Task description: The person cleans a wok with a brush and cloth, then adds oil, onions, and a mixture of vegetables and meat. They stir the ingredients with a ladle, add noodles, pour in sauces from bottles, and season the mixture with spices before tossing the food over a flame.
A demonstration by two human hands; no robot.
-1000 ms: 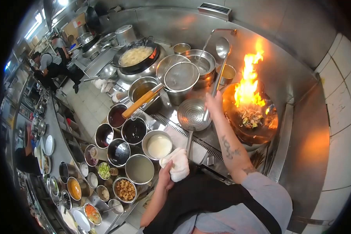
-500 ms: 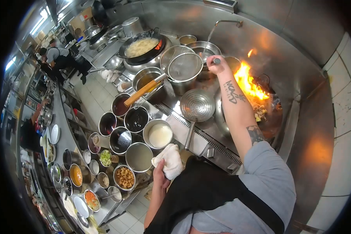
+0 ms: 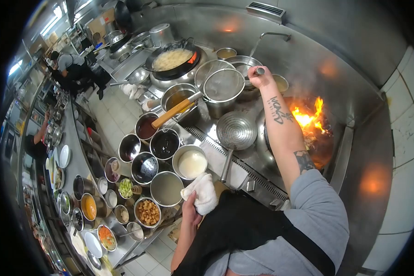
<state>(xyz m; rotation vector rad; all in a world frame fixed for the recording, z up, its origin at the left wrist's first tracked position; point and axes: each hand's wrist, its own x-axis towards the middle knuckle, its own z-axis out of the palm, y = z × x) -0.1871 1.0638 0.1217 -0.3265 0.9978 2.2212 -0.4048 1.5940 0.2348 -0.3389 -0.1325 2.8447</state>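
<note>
My right hand [image 3: 259,78] is closed round a metal handle [image 3: 260,71] beside the pot of water [image 3: 237,60] under the running tap [image 3: 273,34]. What that handle belongs to is mostly hidden. Flames [image 3: 310,117] rise from food in the wok to the right of my forearm, which covers part of it. Low in the middle, my left hand [image 3: 191,211] grips a folded white cloth [image 3: 201,193]. That cloth is near the pot of pale liquid [image 3: 166,189] and the pot of white liquid [image 3: 190,162].
A perforated ladle [image 3: 236,130] lies left of the burning wok. Wire strainers [image 3: 223,85] rest over pots. Another wok [image 3: 172,60] holds pale food. Several sauce pots and a pot of brown cubes [image 3: 147,212] stand left. A co-worker [image 3: 73,69] is at the far left.
The flames have shrunk and sit lower over the wok. The view has shifted slightly. My right hand still holds the handle and my left hand the cloth.
</note>
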